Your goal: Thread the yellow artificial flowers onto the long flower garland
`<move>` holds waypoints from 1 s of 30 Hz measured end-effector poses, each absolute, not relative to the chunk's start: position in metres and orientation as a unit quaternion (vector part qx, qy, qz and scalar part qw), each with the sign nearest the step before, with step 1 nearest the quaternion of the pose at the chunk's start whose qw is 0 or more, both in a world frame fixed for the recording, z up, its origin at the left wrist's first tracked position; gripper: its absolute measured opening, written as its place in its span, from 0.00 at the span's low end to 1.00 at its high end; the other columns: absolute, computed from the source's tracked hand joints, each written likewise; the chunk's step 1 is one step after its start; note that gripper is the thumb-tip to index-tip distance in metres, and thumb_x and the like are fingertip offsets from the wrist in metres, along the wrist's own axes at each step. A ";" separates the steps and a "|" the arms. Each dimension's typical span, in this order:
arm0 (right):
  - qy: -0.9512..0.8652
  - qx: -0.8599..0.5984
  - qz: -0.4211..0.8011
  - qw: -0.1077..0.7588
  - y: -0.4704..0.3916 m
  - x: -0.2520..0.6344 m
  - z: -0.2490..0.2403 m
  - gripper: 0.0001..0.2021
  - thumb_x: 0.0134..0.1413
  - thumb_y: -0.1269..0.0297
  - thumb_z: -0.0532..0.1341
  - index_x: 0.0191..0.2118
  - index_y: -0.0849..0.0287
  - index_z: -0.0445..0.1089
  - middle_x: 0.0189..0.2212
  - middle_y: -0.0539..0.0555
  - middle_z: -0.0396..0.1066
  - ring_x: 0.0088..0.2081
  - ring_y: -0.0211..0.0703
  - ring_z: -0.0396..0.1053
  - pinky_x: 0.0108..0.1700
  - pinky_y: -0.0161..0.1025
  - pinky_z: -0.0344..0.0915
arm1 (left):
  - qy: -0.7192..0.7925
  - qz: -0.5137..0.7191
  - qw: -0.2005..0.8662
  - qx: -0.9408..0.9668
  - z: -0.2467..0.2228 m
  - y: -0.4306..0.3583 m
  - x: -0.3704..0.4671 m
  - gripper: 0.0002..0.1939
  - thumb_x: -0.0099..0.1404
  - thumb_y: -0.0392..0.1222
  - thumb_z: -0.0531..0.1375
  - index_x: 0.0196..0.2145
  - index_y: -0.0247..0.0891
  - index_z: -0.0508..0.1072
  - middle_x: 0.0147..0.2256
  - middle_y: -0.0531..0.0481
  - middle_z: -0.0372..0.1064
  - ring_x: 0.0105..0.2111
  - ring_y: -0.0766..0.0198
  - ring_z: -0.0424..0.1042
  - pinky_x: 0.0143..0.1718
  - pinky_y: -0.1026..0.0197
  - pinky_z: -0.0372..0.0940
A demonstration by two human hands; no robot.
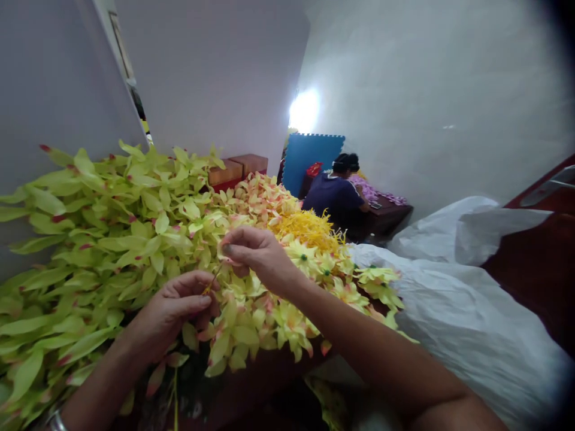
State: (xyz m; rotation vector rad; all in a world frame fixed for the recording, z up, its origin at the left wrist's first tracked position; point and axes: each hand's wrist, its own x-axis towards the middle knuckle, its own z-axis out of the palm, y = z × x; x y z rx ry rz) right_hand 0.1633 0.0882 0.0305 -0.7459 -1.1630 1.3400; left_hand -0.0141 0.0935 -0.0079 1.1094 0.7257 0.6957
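2 hands at work over a heaped bench: left hand (173, 308) pinching a thin wire stem (212, 281), right hand (256, 251) pressing a pale petal (229, 261) onto its tip, steadied above yellow-green fabric flowers (135, 227) piled toward the left edge.

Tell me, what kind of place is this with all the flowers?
Probably a home workshop where artificial flowers are made. Heaps of yellow-green flowers cover the worktop, the left hand and right hand pinch a thin stem, and another person sits working farther back.
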 end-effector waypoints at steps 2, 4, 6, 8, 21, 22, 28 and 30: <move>-0.467 -0.300 0.591 0.586 0.087 0.162 0.031 0.06 0.41 0.66 0.66 0.25 0.60 0.68 0.19 0.45 0.65 0.19 0.27 0.59 0.18 0.26 0.52 | 0.333 0.318 0.727 0.509 -0.008 0.094 -0.014 0.07 0.51 0.35 0.63 0.31 0.36 0.71 0.20 0.50 0.71 0.18 0.68 0.64 0.20 0.68 0.59; -0.443 -0.276 0.614 0.592 0.086 0.161 0.033 0.07 0.40 0.67 0.66 0.25 0.60 0.67 0.20 0.46 0.65 0.20 0.28 0.61 0.18 0.25 0.49 | 0.334 0.316 0.723 0.516 -0.008 0.095 -0.015 0.07 0.52 0.35 0.63 0.32 0.37 0.71 0.21 0.50 0.71 0.17 0.68 0.64 0.19 0.68 0.59; -0.438 -0.258 0.628 0.589 0.085 0.161 0.035 0.07 0.40 0.67 0.67 0.25 0.61 0.68 0.19 0.46 0.65 0.20 0.28 0.60 0.18 0.25 0.49 | 0.333 0.317 0.720 0.519 -0.008 0.096 -0.016 0.07 0.53 0.35 0.62 0.32 0.37 0.71 0.21 0.50 0.72 0.17 0.68 0.64 0.19 0.67 0.58; -0.440 -0.251 0.636 0.582 0.083 0.160 0.036 0.07 0.40 0.67 0.67 0.25 0.61 0.68 0.19 0.46 0.64 0.20 0.28 0.59 0.18 0.26 0.48 | 0.331 0.321 0.721 0.517 -0.008 0.096 -0.017 0.07 0.52 0.35 0.63 0.32 0.37 0.71 0.21 0.49 0.72 0.17 0.68 0.64 0.19 0.67 0.58; -0.482 -0.310 0.569 0.589 0.087 0.155 0.025 0.08 0.40 0.64 0.66 0.25 0.60 0.68 0.17 0.44 0.63 0.17 0.27 0.56 0.18 0.28 0.52 | 0.317 0.336 0.728 0.506 -0.009 0.095 -0.017 0.08 0.51 0.35 0.64 0.32 0.40 0.74 0.21 0.51 0.72 0.17 0.68 0.64 0.20 0.67 0.58; -0.482 -0.315 0.570 0.586 0.087 0.154 0.023 0.09 0.40 0.63 0.66 0.25 0.60 0.68 0.17 0.44 0.63 0.16 0.27 0.56 0.18 0.28 0.52 | 0.317 0.335 0.726 0.510 -0.009 0.095 -0.016 0.09 0.51 0.35 0.64 0.33 0.40 0.74 0.21 0.51 0.72 0.17 0.68 0.64 0.20 0.67 0.58; -0.468 -0.312 0.590 0.580 0.086 0.149 0.017 0.11 0.37 0.61 0.67 0.24 0.61 0.67 0.16 0.43 0.61 0.15 0.25 0.54 0.18 0.29 0.50 | 0.330 0.334 0.715 0.519 -0.010 0.095 -0.016 0.09 0.51 0.36 0.65 0.33 0.38 0.77 0.21 0.52 0.71 0.19 0.69 0.64 0.21 0.68 0.59; -0.465 -0.316 0.589 0.580 0.086 0.148 0.017 0.11 0.37 0.61 0.67 0.24 0.61 0.66 0.16 0.43 0.61 0.15 0.26 0.54 0.18 0.29 0.51 | 0.336 0.337 0.711 0.518 -0.011 0.095 -0.016 0.09 0.51 0.36 0.65 0.33 0.38 0.77 0.21 0.52 0.71 0.20 0.69 0.65 0.22 0.68 0.60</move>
